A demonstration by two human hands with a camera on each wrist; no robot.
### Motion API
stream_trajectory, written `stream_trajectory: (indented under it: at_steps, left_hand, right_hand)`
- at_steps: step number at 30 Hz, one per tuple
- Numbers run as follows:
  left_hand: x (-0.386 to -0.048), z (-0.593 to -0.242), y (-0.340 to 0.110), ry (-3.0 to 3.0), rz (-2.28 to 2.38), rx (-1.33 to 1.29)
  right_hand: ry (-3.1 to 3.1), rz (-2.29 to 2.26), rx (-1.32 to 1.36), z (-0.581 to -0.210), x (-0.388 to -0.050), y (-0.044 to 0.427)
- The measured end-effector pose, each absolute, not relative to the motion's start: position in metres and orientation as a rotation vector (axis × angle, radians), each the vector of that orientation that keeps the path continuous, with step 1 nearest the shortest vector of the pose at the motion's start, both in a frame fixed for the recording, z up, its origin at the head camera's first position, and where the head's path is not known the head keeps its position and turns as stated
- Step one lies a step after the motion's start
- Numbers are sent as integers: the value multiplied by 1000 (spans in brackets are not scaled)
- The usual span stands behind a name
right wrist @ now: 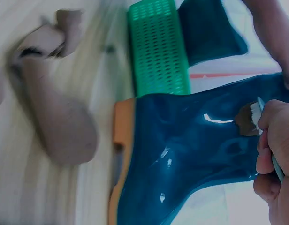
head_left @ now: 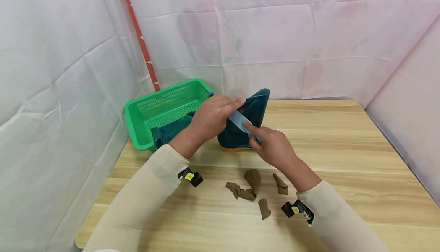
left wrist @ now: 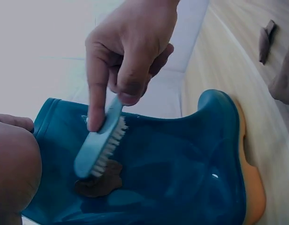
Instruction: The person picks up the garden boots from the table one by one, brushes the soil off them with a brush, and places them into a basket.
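Note:
A dark teal rain boot (head_left: pixel 256 110) with an orange sole stands on the table. My left hand (head_left: pixel 213 114) grips it at the top of the shaft, as the right wrist view also shows. In my right hand (head_left: pixel 275 145) is a light blue scrub brush (left wrist: pixel 97 145), its index finger laid along the back. The white bristles touch a brown, mud-like patch (left wrist: pixel 107 183) on the shaft's side. From the right wrist, the same patch (right wrist: pixel 247 121) sits beside the bristles. Part of the boot's top is hidden by my left hand.
A green plastic basket (head_left: pixel 137 130) stands at the back left, with a second teal boot (head_left: pixel 173 128) lying across its near side. Several brown mud-like pieces (head_left: pixel 253 179) lie on the wooden table (head_left: pixel 343 149) in front of the boot. White sheeting (head_left: pixel 268 38) encloses the table's back and sides.

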State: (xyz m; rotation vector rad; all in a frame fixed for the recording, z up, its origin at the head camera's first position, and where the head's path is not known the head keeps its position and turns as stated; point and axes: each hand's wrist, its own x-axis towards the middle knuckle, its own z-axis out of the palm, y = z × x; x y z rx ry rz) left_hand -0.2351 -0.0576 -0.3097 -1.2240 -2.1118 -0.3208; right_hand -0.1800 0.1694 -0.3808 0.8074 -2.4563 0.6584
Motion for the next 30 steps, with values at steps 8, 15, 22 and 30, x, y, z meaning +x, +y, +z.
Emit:
stream_trajectory:
  at_steps: [8,15,22,30]
  left_hand:
    - [-237,-313,-60,-2112,-302,-1213]
    - [-238,-311,-59,-2097,-303,-1214]
    - [-238,-311,-59,-2070,-310,-1223]
    - [-237,-314,-57,-2055,-179,-1134]
  right_hand:
    - [-2775,703,773,-393,-178,173]
    - [-2689,713,897,-385,-172,174]
    - [-2750,636,841,-378,-169,178]
    - [-2689,668,861,-383,-166,180]
